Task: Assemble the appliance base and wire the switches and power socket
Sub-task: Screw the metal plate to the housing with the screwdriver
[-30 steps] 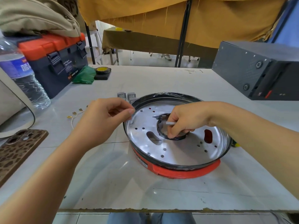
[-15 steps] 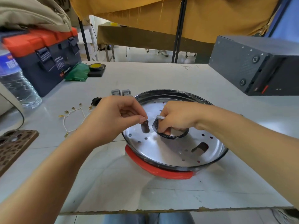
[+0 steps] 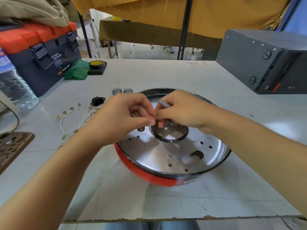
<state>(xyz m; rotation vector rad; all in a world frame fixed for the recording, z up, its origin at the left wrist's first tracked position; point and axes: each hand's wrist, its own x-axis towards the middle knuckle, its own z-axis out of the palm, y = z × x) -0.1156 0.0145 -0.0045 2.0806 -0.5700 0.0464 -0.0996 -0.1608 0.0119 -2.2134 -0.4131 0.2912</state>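
Both hands have risen off the perforated plate since a second ago and now meet fingertip to fingertip above the appliance base. From the left lie white wires with brass terminals, a black power socket and two grey switches, all loose on the table. Then the left hand pinches something too small to tell, and the right hand grips a grey screwdriver over the base's black centre ring.
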